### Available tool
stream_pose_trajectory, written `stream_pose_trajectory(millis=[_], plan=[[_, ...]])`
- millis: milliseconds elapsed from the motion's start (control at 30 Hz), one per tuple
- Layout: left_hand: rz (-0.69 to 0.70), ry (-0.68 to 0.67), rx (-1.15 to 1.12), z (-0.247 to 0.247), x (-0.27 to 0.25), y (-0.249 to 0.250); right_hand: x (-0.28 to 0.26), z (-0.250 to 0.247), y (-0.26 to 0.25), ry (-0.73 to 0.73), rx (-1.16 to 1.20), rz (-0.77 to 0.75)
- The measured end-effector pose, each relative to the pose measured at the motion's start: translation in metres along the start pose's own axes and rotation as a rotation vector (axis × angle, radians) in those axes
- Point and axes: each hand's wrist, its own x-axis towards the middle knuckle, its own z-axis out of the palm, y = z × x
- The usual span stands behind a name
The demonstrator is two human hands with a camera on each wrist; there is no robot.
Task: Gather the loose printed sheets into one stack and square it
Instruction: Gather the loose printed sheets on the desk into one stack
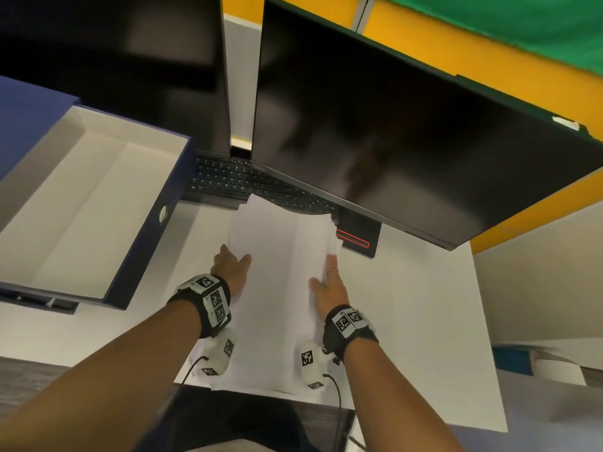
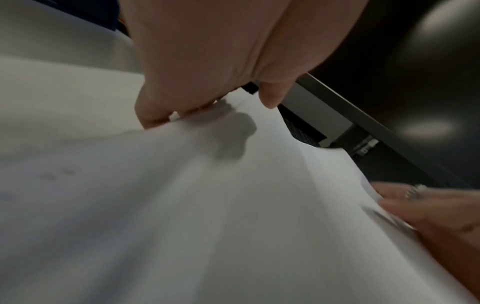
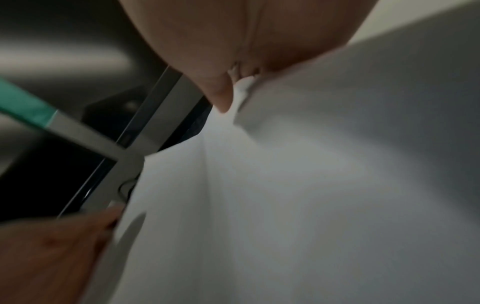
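A stack of white printed sheets (image 1: pixel 280 256) lies lengthwise on the white desk (image 1: pixel 424 321), its far end ragged and reaching over the keyboard (image 1: pixel 228 181). My left hand (image 1: pixel 233 262) is at the stack's left edge, thumb on top and fingers curled at the edge, seen close in the left wrist view (image 2: pixel 207 98). My right hand (image 1: pixel 326 278) lies along the right edge with straight fingers and the thumb spread over the paper. The right wrist view shows that thumb (image 3: pixel 221 98) against the sheets (image 3: pixel 311 185), and the paper hides the fingers there.
An open blue box file (image 1: pixel 85 203) with a white inside stands at the left. Two dark monitors (image 1: pixel 391 141) hang low over the desk's far side. The right one's black base (image 1: pixel 359 236) sits just beyond the stack. The desk's front edge is near my wrists.
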Motion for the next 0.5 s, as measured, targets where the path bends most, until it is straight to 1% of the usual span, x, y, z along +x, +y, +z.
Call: stream_pose_trajectory(millis=[33, 167, 233, 300, 333, 400, 500], plan=[[0.004, 0.009, -0.02, -0.001, 0.001, -0.001, 0.002, 0.001, 0.0, -0.002, 0.038, -0.015], [0.038, 0.06, -0.039, -0.007, 0.001, -0.004, 0.008, 0.001, -0.001, 0.12, 0.25, -0.003], [0.089, 0.075, -0.054, -0.01, -0.004, -0.006, 0.008, 0.0, 0.0, 0.172, 0.343, 0.048], [0.154, 0.084, -0.121, -0.016, -0.011, -0.013, 0.008, -0.006, -0.002, 0.211, 0.341, 0.134], [0.188, 0.078, -0.179, -0.021, -0.017, -0.015, 0.007, -0.01, -0.002, 0.186, 0.308, 0.17], [0.262, 0.055, -0.285, -0.034, -0.028, -0.019, 0.004, -0.019, -0.007, 0.106, 0.337, 0.158], [0.371, -0.003, -0.444, -0.051, -0.052, -0.005, -0.009, -0.035, -0.028, 0.007, 0.489, 0.024]])
